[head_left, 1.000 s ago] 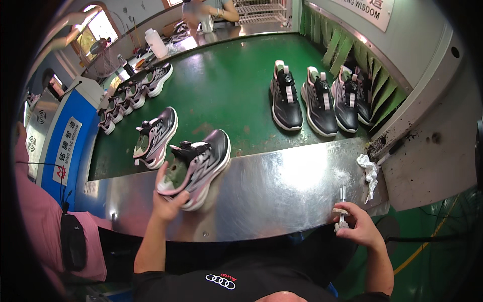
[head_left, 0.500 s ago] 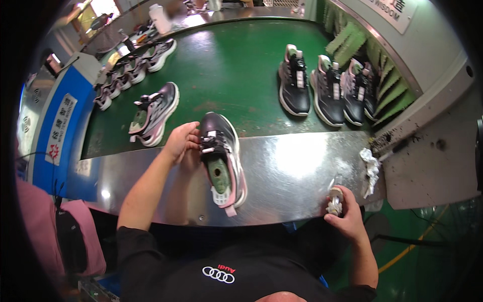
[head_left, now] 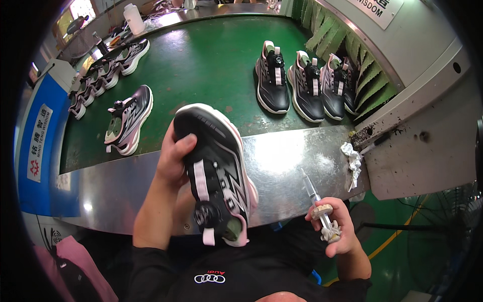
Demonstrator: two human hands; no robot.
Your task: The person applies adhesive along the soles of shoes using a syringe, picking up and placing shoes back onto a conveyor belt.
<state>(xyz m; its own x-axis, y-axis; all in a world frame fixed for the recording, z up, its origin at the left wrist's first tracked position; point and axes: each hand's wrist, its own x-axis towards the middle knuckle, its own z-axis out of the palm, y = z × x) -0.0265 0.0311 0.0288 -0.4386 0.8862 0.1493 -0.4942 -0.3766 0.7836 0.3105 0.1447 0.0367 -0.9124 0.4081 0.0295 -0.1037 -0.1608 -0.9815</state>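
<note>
A black, grey and pink sneaker (head_left: 210, 133) with a white sole is up off the metal ledge, toe pointing away from me and tilted to show its upper. My left hand (head_left: 173, 158) grips it around the forefoot, thumb on the upper. A round black dial and a white strap show on the sneaker, with a bit of green insole at its heel. Over the ledge's front edge, my right hand (head_left: 343, 224) holds a clear syringe (head_left: 311, 189), its thin tip pointing away. Lumpy off-white material coats the syringe's flange and plunger end.
The metal ledge (head_left: 282, 151) borders a green belt (head_left: 201, 55). Several sneakers (head_left: 271, 85) stand at the right beside green flaps (head_left: 372, 83); another sneaker (head_left: 130, 121) and a row of several (head_left: 108, 75) are on the left. Crumpled white tissue (head_left: 352, 163) lies at the ledge's right end.
My left hand has taken hold of the sneaker, lifted it off the ledge and brought it closer. My right hand has turned, bringing the syringe's barrel and tip into clearer sight.
</note>
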